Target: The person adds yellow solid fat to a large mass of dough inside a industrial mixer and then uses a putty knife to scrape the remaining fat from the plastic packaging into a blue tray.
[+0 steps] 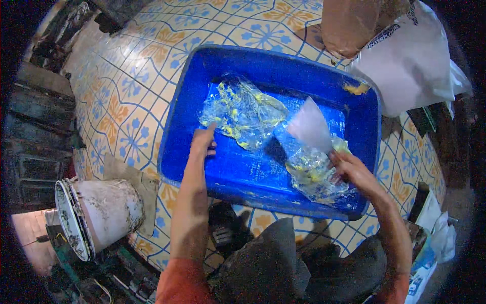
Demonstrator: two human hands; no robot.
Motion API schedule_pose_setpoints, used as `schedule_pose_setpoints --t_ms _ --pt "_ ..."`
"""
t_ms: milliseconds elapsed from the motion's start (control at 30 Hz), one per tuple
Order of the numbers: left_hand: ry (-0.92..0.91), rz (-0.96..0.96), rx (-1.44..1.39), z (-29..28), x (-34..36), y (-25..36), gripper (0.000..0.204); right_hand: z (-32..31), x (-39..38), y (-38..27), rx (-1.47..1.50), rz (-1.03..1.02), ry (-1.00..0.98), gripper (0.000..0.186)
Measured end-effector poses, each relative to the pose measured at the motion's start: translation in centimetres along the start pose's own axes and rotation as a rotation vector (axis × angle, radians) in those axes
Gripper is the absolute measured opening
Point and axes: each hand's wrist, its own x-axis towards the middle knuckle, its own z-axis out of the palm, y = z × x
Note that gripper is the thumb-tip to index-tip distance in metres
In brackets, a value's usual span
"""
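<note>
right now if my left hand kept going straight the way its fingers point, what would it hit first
Most likely the crumpled clear plastic with yellow smears; the left hand may already touch its edge, as depth is unclear here.

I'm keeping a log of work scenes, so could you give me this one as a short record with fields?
Left hand: hand at the edge of crumpled clear plastic
Right hand: hand gripping a pale flat piece by its lower end, above more clear plastic
Container: blue tub, both plastics inside
Residue: yellow smears on both plastics
Floor: patterned tiles
Nearby: stained bucket left, white sack right
</note>
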Motion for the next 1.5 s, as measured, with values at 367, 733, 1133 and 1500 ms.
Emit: schedule_pose_setpoints --t_ms 367,733,1133,1500 --pt "0.239 0.101 0.02 12.2 2.9 -3.8 0.039 8.4 23.9 -0.8 -1.093 -0.983 0.75 0.026" --pt "-0.107 -0.198 -0.242 7.6 0.3 -3.9 0.042 9.1 21.2 0.7 -0.455 -0.46 0.693 0.03" --pt "-0.472 -0.452 -0.135 9.5 -3.8 -4.8 0.029 6.7 13.2 4.5 -0.439 -0.307 0.7 0.055" --pt "-0.476 -0.545 -0.318 11.7 -3.3 -6.8 0.029 14.0 11.7 5.5 -0.996 -0.567 -0.002 0.052"
